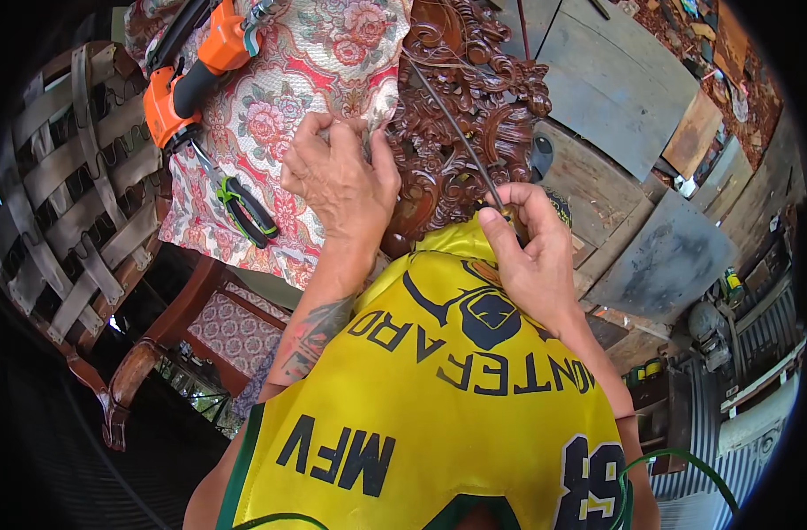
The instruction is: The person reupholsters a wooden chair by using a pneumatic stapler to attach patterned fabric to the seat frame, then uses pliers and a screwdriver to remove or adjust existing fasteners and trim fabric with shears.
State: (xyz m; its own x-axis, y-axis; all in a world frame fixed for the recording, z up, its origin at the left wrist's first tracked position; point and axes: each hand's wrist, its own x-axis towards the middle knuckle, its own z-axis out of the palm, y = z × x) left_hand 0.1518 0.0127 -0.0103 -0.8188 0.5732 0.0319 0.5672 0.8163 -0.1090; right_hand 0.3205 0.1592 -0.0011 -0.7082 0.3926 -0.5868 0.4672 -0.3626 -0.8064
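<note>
Floral upholstery fabric [271, 115] in red, pink and cream lies over a dark, carved wooden furniture frame [461, 106]. My left hand [346, 177] rests on the fabric near the carving, its fingers curled and pinching the cloth's edge. In my right hand [536, 252], close to my body, is the near end of a long, thin dark metal rod [456, 128]. Its shaft slants up and left across the carving; any handle is hidden by my fingers. Left of my left hand, green-and-black-handled cutters [244, 210] lie on the fabric.
An orange-and-black power tool [200, 75] lies on the fabric at the upper left. Beyond it stands a wooden frame with woven webbing straps [85, 185]. A wooden chair [231, 331] is at the lower left. Grey boards [624, 88] and scraps cover the ground at right.
</note>
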